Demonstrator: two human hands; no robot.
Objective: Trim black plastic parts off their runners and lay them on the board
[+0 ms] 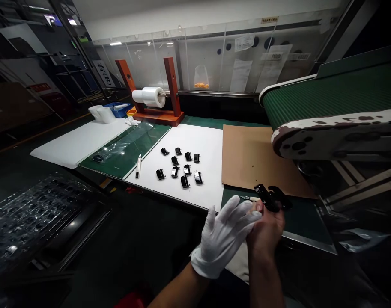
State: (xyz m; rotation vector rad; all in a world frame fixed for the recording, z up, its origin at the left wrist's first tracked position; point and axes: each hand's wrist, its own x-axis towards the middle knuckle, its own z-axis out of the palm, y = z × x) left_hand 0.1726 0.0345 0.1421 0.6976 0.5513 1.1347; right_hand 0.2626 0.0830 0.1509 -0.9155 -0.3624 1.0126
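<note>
The gloved left hand (225, 237) spreads loose fingers (229, 208) beside the bare right hand (267, 224); whether they touch, I cannot tell. The right fingers grasp glossy black pieces (267, 201), jutting past the fingertips above the counter (306, 218). At left, a clear tray (58, 201) holds dark contents, too dim to identify. Ten black parts (175, 161) lie on a white sheet (211, 158); beyond, a blue basket (120, 114) holds something whitish, and a clear bag (201, 73) carries orange bits (201, 85).
</note>
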